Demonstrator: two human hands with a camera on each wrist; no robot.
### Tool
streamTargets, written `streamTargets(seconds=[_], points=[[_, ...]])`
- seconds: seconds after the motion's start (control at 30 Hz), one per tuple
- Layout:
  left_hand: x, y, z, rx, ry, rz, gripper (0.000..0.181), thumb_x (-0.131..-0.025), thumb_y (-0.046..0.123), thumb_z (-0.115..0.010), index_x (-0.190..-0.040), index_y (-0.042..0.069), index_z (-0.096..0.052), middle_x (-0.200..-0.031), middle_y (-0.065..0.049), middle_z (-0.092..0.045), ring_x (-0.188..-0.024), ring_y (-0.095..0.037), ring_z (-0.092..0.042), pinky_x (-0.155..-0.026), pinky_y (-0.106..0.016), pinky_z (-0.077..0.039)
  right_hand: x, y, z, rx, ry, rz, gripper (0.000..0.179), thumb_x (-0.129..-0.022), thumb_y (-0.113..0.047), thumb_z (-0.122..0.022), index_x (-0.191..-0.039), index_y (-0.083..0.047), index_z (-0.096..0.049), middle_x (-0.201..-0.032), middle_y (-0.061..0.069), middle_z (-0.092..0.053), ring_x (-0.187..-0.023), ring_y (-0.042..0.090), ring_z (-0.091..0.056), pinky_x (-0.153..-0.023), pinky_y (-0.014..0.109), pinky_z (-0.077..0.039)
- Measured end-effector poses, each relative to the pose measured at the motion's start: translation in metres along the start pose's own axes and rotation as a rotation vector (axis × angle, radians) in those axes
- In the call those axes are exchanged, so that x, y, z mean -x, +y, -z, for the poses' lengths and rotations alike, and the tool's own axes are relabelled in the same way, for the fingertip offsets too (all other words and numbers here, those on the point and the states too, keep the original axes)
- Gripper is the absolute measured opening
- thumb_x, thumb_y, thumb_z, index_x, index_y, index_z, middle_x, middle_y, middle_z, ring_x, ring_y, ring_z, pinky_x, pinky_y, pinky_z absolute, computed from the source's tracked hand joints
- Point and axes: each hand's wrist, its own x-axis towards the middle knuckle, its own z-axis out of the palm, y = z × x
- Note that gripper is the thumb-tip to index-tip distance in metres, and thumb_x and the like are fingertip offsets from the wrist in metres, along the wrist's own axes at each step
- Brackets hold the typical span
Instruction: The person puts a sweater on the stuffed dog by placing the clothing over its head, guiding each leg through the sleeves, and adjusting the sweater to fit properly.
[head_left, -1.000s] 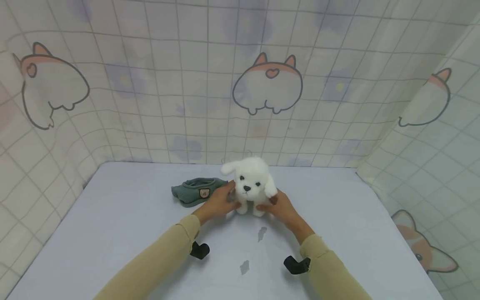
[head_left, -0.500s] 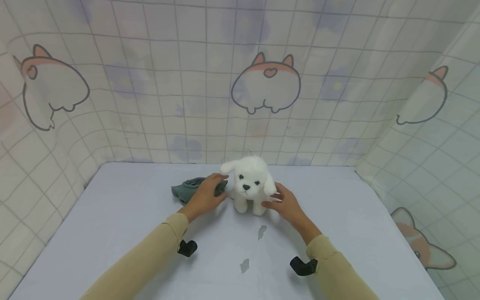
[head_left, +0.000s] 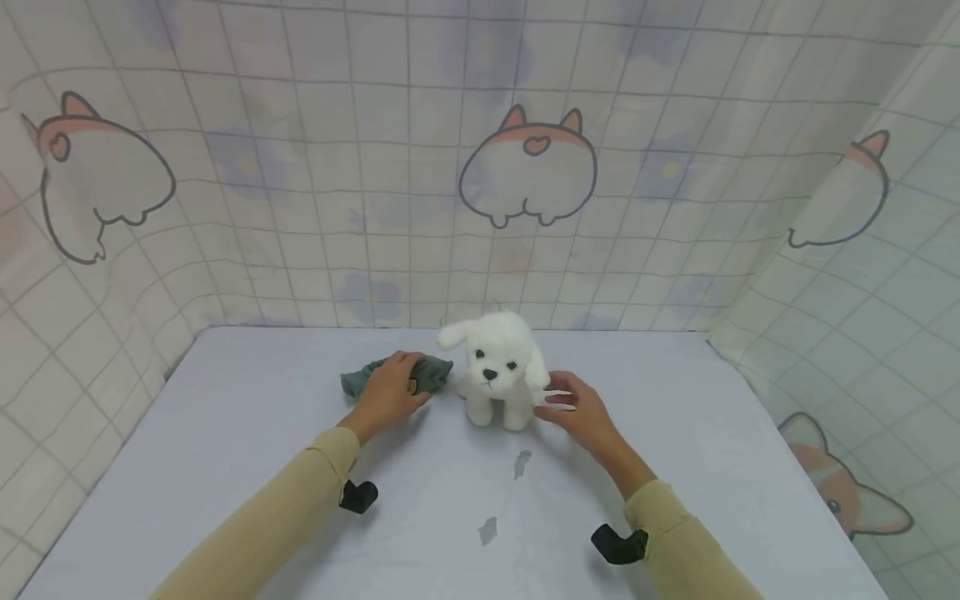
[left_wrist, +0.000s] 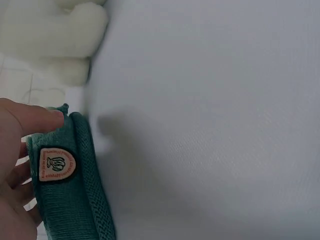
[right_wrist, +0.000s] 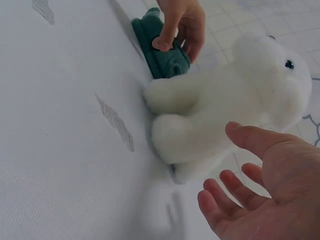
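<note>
- Head view: my right hand (head_left: 588,421) is just beside the toy dog (head_left: 498,373), fingers parted and loosely bent, holding nothing; whether a fingertip brushes the fur I cannot tell.
- The dog stands upright on the pale surface (head_left: 431,554); I judge it light and squashy, best held round the body.
- My left hand (head_left: 387,393) holds the green knitted garment (left_wrist: 70,205) to the dog's side, thumb over the front near the patch (left_wrist: 57,164), fingers behind; how tightly, I cannot tell.
- The knit should be light, stretchy and unbreakable; I'd pinch its rim.
- Beyond hangs the checked cloth (head_left: 315,250).
</note>
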Motion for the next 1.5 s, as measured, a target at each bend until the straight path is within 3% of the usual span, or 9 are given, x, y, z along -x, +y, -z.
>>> streamTargets(seconds=[0.23, 0.47, 0.57, 0.7, 0.87, 0.97, 1.1, 1.33, 1.5], points=[[0.002, -0.009, -0.002, -0.029, -0.088, 0.056, 0.066, -0.086, 0.023, -0.072, -0.141, -0.001, -0.043, -0.139, -0.021, -0.052, -0.13, -0.039, -0.048, -0.108, -0.058, -0.036, 0.005, -0.001, -0.003, -0.004, -0.012, 0.016, 0.052, -0.084, -0.018, -0.074, -0.132, -0.013, -0.052, -0.124, 0.011, -0.062, -0.113, 0.026, -0.062, -0.09, 0.039, -0.055], [0.004, -0.012, -0.007, -0.03, -0.092, 0.056, 0.059, -0.087, 0.018, -0.07, -0.137, -0.003, -0.047, -0.136, -0.021, -0.055, -0.127, -0.04, -0.051, -0.107, -0.059, -0.036, 0.013, -0.012, -0.005, -0.011, -0.082, 0.086, 0.038, -0.086, -0.013, -0.072, -0.12, -0.001, -0.06, -0.115, 0.019, -0.066, -0.104, 0.03, -0.066, -0.081, 0.031, -0.055], [0.004, -0.013, -0.007, -0.045, -0.098, 0.043, 0.054, -0.088, 0.015, -0.067, -0.136, -0.003, -0.049, -0.132, -0.022, -0.058, -0.124, -0.04, -0.053, -0.105, -0.06, -0.039, 0.008, -0.002, -0.008, -0.006, -0.122, 0.096, 0.032, -0.087, -0.014, -0.071, -0.115, -0.002, -0.063, -0.113, 0.016, -0.068, -0.101, 0.025, -0.066, -0.08, 0.032, -0.055], [0.005, -0.013, -0.007, -0.046, -0.12, 0.043, 0.05, -0.088, 0.011, -0.062, -0.135, -0.003, -0.05, -0.129, -0.022, -0.06, -0.123, -0.04, -0.055, -0.104, -0.059, -0.04, 0.009, -0.002, -0.01, 0.0, -0.186, 0.099, 0.03, -0.089, -0.019, -0.07, -0.114, -0.003, -0.064, -0.114, 0.015, -0.067, -0.099, 0.022, -0.066, -0.083, 0.042, -0.056], [0.009, -0.01, -0.008, -0.035, -0.139, 0.042, 0.052, -0.088, 0.01, -0.061, -0.137, -0.003, -0.048, -0.128, -0.022, -0.06, -0.121, -0.04, -0.056, -0.103, -0.056, -0.043, 0.012, -0.007, -0.013, 0.005, -0.242, 0.076, 0.035, -0.091, -0.025, -0.067, -0.118, -0.003, -0.062, -0.118, 0.016, -0.065, -0.097, 0.021, -0.065, -0.084, 0.043, -0.055], [0.012, -0.007, -0.009, -0.023, -0.146, 0.038, 0.052, -0.087, 0.01, -0.06, -0.137, -0.003, -0.048, -0.117, -0.018, -0.065, -0.107, -0.032, -0.062, -0.098, -0.052, -0.048, 0.013, -0.008, -0.015, 0.002, -0.257, 0.068, 0.035, -0.092, -0.025, -0.066, -0.12, -0.003, -0.061, -0.118, 0.016, -0.064, -0.098, 0.021, -0.064, -0.085, 0.043, -0.055], [0.016, -0.003, -0.011, -0.009, -0.146, 0.014, 0.052, -0.086, 0.01, -0.061, -0.135, -0.003, -0.05, -0.103, -0.012, -0.067, -0.09, -0.023, -0.059, -0.095, -0.051, -0.048, 0.013, -0.008, -0.019, -0.01, -0.274, 0.077, 0.035, -0.092, -0.024, -0.065, -0.12, -0.002, -0.061, -0.116, 0.016, -0.065, -0.097, 0.022, -0.065, -0.084, 0.041, -0.055], [0.026, 0.004, -0.011, 0.015, -0.129, -0.042, 0.052, -0.084, 0.01, -0.064, -0.133, -0.004, -0.051, -0.121, -0.019, -0.065, -0.112, -0.032, -0.062, -0.1, -0.051, -0.047, 0.012, -0.008, -0.026, -0.051, -0.344, 0.064, 0.035, -0.095, -0.023, -0.061, -0.118, 0.003, -0.059, -0.111, 0.022, -0.065, -0.093, 0.023, -0.067, -0.081, 0.04, -0.058], [0.034, 0.011, -0.011, 0.035, -0.113, -0.083, 0.048, -0.083, 0.009, -0.066, -0.129, -0.003, -0.055, -0.111, -0.015, -0.068, -0.098, -0.025, -0.064, -0.092, -0.046, -0.052, 0.012, -0.008, -0.03, -0.074, -0.371, 0.059, 0.036, -0.096, -0.02, -0.06, -0.12, 0.006, -0.057, -0.11, 0.024, -0.066, -0.094, 0.028, -0.068, -0.08, 0.04, -0.058]])
